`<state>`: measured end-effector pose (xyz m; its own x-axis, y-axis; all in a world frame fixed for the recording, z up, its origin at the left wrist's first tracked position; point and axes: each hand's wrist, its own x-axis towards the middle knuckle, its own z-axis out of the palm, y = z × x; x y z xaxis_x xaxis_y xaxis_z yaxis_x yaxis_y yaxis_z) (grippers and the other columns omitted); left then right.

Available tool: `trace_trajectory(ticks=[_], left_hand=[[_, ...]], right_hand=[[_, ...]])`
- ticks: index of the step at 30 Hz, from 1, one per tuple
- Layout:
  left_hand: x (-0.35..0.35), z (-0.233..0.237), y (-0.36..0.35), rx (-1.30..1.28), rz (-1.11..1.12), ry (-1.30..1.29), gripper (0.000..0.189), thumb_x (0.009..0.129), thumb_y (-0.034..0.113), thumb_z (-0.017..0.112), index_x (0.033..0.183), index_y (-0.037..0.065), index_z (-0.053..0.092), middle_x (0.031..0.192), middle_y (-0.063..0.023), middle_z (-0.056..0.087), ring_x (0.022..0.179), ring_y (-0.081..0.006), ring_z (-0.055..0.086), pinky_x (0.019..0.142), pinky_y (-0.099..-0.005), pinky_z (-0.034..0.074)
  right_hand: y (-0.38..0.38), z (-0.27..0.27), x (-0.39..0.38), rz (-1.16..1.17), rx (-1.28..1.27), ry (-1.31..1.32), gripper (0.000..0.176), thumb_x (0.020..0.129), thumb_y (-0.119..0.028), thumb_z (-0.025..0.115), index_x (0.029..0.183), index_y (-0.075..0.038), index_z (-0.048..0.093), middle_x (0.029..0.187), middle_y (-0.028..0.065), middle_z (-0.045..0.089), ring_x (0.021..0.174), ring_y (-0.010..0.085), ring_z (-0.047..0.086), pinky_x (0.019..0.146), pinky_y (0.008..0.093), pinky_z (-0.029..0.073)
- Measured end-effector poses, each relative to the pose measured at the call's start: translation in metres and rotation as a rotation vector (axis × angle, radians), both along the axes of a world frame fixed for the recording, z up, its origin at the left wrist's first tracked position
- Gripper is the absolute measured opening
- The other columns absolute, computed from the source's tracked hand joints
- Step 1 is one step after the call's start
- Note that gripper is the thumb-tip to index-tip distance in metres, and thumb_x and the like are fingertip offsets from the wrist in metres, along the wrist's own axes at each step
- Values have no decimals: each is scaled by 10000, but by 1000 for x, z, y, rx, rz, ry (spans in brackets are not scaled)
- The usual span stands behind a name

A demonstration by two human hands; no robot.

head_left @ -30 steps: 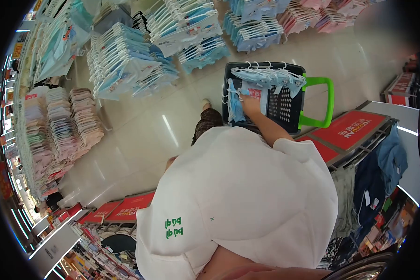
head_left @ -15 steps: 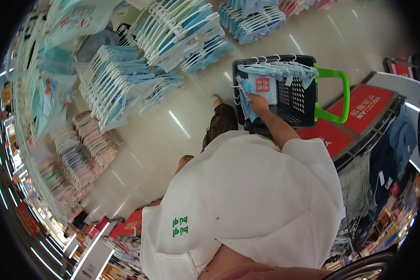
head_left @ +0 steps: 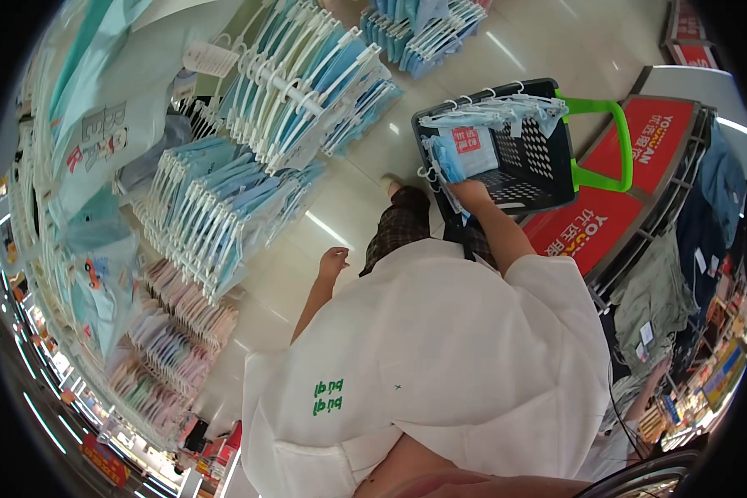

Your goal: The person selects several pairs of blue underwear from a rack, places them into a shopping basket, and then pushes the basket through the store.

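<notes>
My right hand (head_left: 471,196) reaches to the near left side of a black shopping basket (head_left: 548,170), its fingers closed round the edge of blue baby clothes (head_left: 449,159) that hang there from white hangers; the fingertips are partly hidden. More pale blue clothes on white hangers (head_left: 494,112) hang along the basket's far rim. Inside lies a flat, pale package with a red label (head_left: 465,140). The basket's green handle (head_left: 618,145) sticks out to the right. My left hand (head_left: 334,262) hangs beside my body over the floor, holding nothing, fingers loosely bent and apart.
Racks of blue clothes on white hangers (head_left: 216,203) stand at my left, with pink clothes (head_left: 192,303) lower down. Large pale garments (head_left: 112,124) hang at the far left. On the right, a display with red signs (head_left: 639,141) and hanging trousers (head_left: 660,282) stands close to the basket.
My left hand has swung forward, away from my body. The racks at left appear nearer. My right hand stays at the blue clothes, slightly lower, and the basket is tilted a little differently.
</notes>
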<state>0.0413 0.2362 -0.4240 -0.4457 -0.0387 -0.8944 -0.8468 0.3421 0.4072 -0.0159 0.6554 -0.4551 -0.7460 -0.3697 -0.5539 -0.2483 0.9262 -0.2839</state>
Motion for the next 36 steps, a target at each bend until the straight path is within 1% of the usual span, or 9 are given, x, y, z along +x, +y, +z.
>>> trace_trajectory(ticks=[2,8,13,16,19,21,28,32,36], left_hand=[[-6,-6,-6,-2,-28,-13,204,771,151,575,924,16,586,668,-46,550,525,-115,550,502,-235,482],[-8,-23,-15,-13,-112,-98,212,779,182,589,912,17,581,633,-45,540,513,-117,552,495,-232,478],[-3,-30,-14,43,-99,-107,201,784,178,585,910,23,578,632,-50,551,520,-122,563,490,-229,468],[0,-32,-7,69,-79,-107,195,786,172,583,912,22,577,631,-51,558,522,-124,565,488,-229,460],[2,-35,-1,75,-71,-101,198,785,173,586,910,20,577,615,-49,557,523,-125,565,488,-230,457],[4,-35,3,94,-73,-103,205,785,179,588,911,18,577,611,-52,560,526,-126,567,496,-231,457],[2,-38,6,68,-120,-102,206,793,183,583,913,15,575,621,-57,569,535,-127,569,505,-234,454],[-1,-41,1,51,-108,-127,202,800,175,572,918,11,572,625,-63,572,543,-129,571,513,-236,458],[-2,-42,-6,53,-109,-111,196,802,168,565,922,13,571,645,-71,578,563,-134,574,531,-237,466]], right_hand=[[-4,4,10,-153,58,18,318,782,-119,454,1091,-145,524,829,78,611,746,254,601,635,373,473],[-8,9,29,-265,150,-2,344,778,-115,449,1116,-135,506,803,81,613,692,241,608,560,376,469],[-4,7,21,-407,-46,321,316,773,-111,456,1081,-131,521,801,57,607,733,227,604,594,337,477],[-4,0,12,-273,-141,375,304,770,-105,454,1064,-122,528,824,58,605,764,226,598,622,336,475],[-10,-7,3,-171,-129,291,313,765,-128,477,1072,-123,536,815,79,611,727,250,605,620,350,479],[-17,-9,-4,-117,65,-38,270,782,-133,468,1041,-120,544,776,93,610,723,266,607,617,360,480],[-14,-11,-11,-112,142,-133,216,763,-131,506,974,-113,548,774,104,621,724,280,615,610,374,480],[-11,-26,-1,-176,117,-156,386,753,-99,515,1135,-131,470,808,118,620,742,282,614,615,374,480],[-25,-2,-8,-193,153,-296,573,755,-71,514,1291,-171,338,873,125,604,790,274,603,652,383,474]])
